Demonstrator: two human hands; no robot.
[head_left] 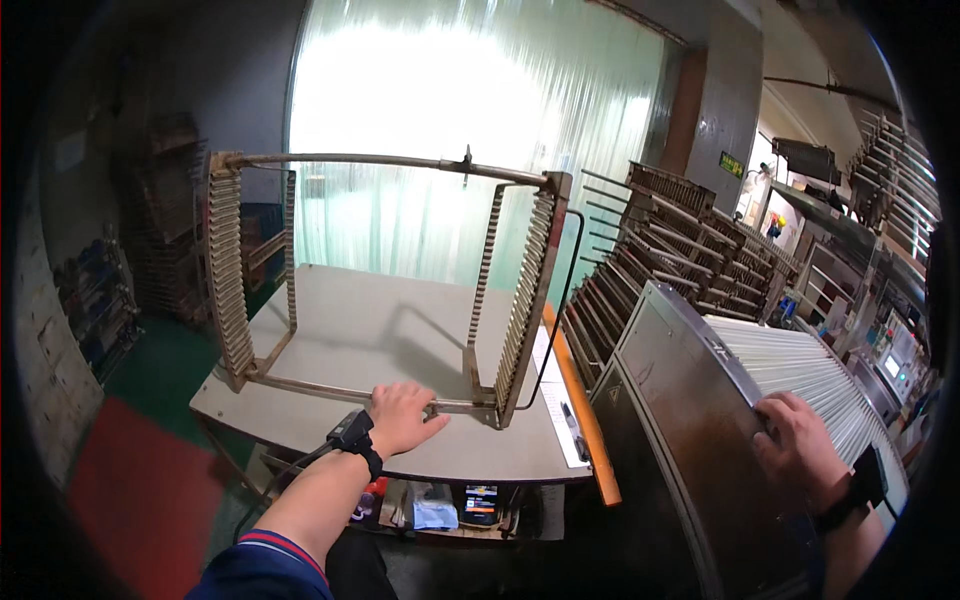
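Note:
A slotted metal rack [532, 305] stands upright on a pale table [350, 280], its two comb-like sides joined by bars along the top and bottom. At the near lower bar is my left hand [403, 418], its fingers curled over the bar and its thumb on the near side. Over to the right, my right hand [797, 440] holds the upper edge of a metal-sided machine [680, 370], fingers on top and thumb against the side panel. A bed of parallel pale rollers or rods [800, 365] lies just beyond that hand.
An orange strip [580, 410] runs down the table's right edge, beside a paper sheet with pens [572, 430]. Stacked metal racks [670, 240] stand behind the machine. Under the tabletop, a shelf holds a phone [481, 504] and small packets. A translucent strip curtain [430, 120] hangs behind.

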